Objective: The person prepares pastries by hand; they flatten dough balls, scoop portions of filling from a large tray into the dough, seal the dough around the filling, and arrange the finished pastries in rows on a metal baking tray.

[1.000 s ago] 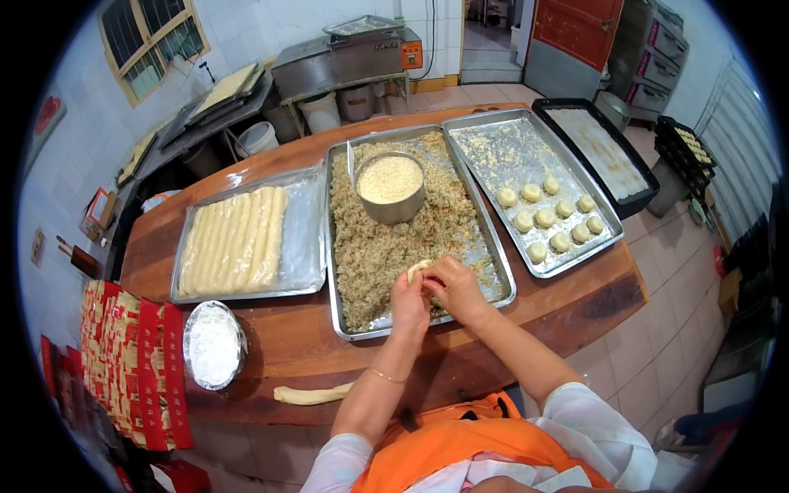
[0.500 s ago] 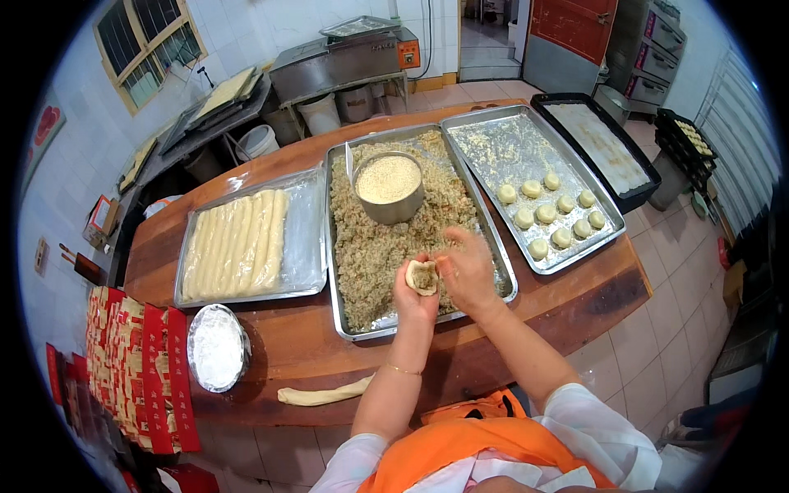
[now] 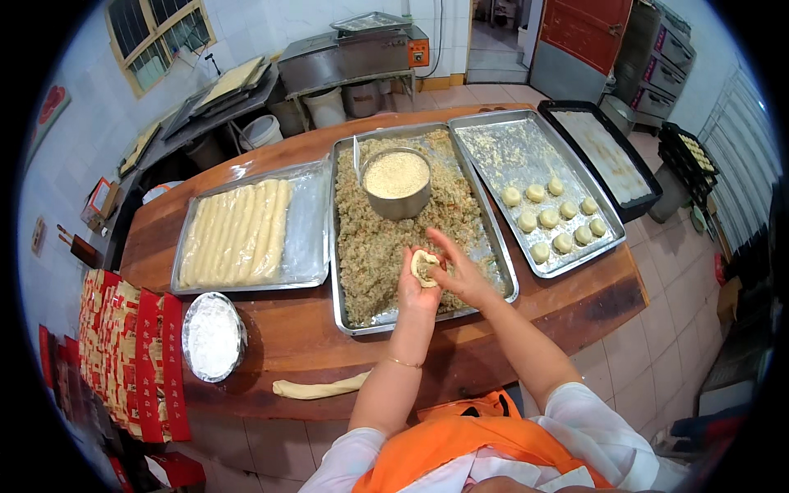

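Observation:
My left hand [image 3: 412, 294] is closed around a piece of pale dough [image 3: 425, 260] shaped into a cup, with speckled filling inside. My right hand [image 3: 461, 278] touches the dough with its thumb, other fingers raised and apart. Both are over a metal tray [image 3: 510, 292] spread with crumbly mixture [image 3: 370, 267], where a steel pot [image 3: 394, 206] of pale grains [image 3: 394, 172] stands. A tray [image 3: 615, 243] at right holds small dough rounds [image 3: 563, 242]. Another tray [image 3: 306, 272] at left holds long dough rolls [image 3: 234, 234]. A loose dough strip [image 3: 316, 388] lies near my left forearm.
A bowl of white powder [image 3: 211, 337] stands on the wooden table's [image 3: 588, 300] left part, beside stacked red packaging [image 3: 130, 353]. A black tray [image 3: 645, 201] is at back right, with stacked black trays [image 3: 690, 156] beyond. A metal appliance [image 3: 353, 57] and buckets [image 3: 325, 107] line the back wall.
The dough, pinched between both hands a second ago, now shows as an open cup with filling in my left hand. My right hand's fingers have lifted and spread, its thumb at the cup.

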### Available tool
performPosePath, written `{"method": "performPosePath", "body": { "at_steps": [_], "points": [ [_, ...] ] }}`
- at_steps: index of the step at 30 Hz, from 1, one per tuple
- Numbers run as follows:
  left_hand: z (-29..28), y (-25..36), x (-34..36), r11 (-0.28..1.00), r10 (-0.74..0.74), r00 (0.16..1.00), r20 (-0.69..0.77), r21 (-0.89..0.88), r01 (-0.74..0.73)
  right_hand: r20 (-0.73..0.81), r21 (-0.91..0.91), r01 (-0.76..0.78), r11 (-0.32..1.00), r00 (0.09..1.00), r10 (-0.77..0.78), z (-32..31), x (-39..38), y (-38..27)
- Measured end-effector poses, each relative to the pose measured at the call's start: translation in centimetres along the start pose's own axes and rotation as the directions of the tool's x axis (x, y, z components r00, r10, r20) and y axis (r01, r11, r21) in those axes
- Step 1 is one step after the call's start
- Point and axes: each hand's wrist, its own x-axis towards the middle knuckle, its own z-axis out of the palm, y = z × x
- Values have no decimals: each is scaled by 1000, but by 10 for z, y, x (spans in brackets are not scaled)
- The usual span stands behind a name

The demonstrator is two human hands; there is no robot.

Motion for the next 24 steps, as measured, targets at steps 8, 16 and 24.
{"method": "performPosePath", "body": {
  "at_steps": [8,16,24],
  "points": [
    [-13,0,-7,980,71,996,46,181,-78,124,-109,-109,988,985,123,10,-10,2],
    [-3,11,-43,857,66,942,328,466,-222,141,288,-183,940,979,147,14,-11,-27],
    [-31,6,-19,965,11,970,242,252,-74,152,90,-239,967,963,224,10,-16,-9]
  ]
}}
